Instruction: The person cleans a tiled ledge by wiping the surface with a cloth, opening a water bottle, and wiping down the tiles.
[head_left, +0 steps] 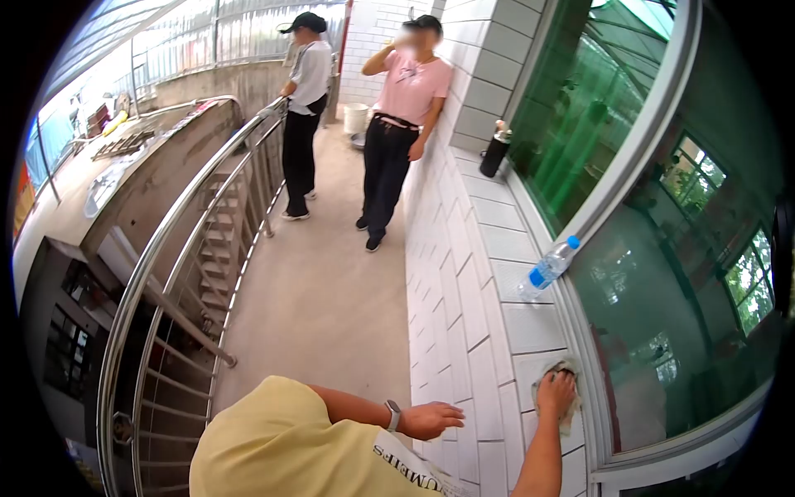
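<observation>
My right hand presses a crumpled, dirty-looking cloth onto the white-tiled window ledge, close to the window frame. My left hand, with a watch on its wrist, hovers beside the tiled wall with the fingers stretched out and nothing in them. Further along the ledge, beyond the cloth, a clear plastic bottle with a blue cap and blue label stands near the glass. A black cup-like container with something sticking out of it is at the ledge's far end.
A metal railing runs along the left, with stairs below it. Two people stand ahead on the walkway: one in a pink shirt against the wall, one in a white top at the railing. A pale bucket sits behind them.
</observation>
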